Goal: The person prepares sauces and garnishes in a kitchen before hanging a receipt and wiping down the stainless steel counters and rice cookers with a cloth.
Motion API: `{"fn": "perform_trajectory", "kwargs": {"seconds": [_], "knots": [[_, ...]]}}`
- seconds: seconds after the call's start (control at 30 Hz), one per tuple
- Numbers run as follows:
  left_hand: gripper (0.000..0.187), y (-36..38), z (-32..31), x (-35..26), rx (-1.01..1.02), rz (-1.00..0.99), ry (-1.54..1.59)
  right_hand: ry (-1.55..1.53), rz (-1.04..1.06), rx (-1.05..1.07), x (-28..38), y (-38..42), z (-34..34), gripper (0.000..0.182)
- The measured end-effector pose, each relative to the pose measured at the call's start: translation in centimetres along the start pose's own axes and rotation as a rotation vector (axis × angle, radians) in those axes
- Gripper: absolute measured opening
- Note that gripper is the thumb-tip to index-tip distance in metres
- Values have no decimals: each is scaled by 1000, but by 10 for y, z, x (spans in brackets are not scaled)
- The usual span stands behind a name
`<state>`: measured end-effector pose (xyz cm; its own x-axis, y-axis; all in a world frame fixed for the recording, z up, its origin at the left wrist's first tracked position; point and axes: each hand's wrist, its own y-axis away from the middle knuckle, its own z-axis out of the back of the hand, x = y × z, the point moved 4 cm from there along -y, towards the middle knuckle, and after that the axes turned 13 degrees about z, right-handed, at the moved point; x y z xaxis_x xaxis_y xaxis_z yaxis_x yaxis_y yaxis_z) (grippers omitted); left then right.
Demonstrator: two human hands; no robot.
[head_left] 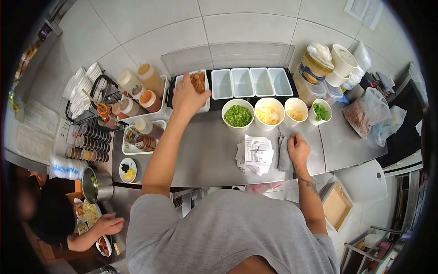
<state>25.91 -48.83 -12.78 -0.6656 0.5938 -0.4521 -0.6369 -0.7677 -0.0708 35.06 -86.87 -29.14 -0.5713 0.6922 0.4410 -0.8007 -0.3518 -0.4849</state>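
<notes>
My left hand (pixel 188 97) reaches to the back of the counter, its fingers and thumb curved round a small container of brown, crumbly food (pixel 198 81). This sits within or just above a white rectangular insert (pixel 205 108) at the left end of a row. Much of the container is hidden by the hand. My right hand (pixel 299 147) rests on the counter as a loose fist, touching a grey cloth (pixel 284 154); the undersides of its fingers are hidden. Left of the cloth lies a pile of printed paper slips (pixel 259 150).
White tubs hold chopped green onion (pixel 237 116), yellow-white shreds (pixel 268 114), pale bits (pixel 297 114) and green leaves (pixel 321 111). Behind them stand several white inserts (pixel 222 84). Sauce bottles (pixel 151 80) fill a basket at left. A co-worker's hand (pixel 109 224) is over dishes lower left.
</notes>
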Motion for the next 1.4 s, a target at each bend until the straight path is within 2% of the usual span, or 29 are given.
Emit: {"fn": "perform_trajectory", "kwargs": {"seconds": [0.1, 0.23, 0.33, 0.4, 0.53, 0.6, 0.67, 0.77, 0.97, 1.17, 1.4], "knots": [[99, 54, 0, 22, 30, -76, -16, -18, 8, -16, 0, 0, 0, 9], [103, 115, -26, 46, 165, -50, -79, -13, 20, -23, 1, -1, 0, 9], [105, 133, -44, 54, 259, -18, -117, -28, 38, -30, -1, 1, 0, 10], [103, 134, -48, 57, 309, -7, -123, -152, -22, -38, -4, 1, 2, 11], [66, 109, -36, 63, 120, -85, -15, -395, -58, -63, -1, -11, 13, 10], [46, 69, -19, 57, 3, -130, 36, -405, 66, -69, 27, -38, 30, 9], [31, 23, -27, 58, -206, -210, -23, -421, 235, -108, 65, -75, 45, 8], [30, -31, -47, 53, -143, -147, -183, -333, 483, -124, 120, -143, 56, 7], [23, -65, -69, 48, -105, -30, -284, -129, 665, -145, 164, -246, 12, 18], [18, -67, -72, 44, -66, 7, -302, 91, 624, -20, 181, -295, -33, 28], [17, -68, -75, 44, -126, -95, -286, 180, 653, 72, 179, -309, -54, 24]]}}
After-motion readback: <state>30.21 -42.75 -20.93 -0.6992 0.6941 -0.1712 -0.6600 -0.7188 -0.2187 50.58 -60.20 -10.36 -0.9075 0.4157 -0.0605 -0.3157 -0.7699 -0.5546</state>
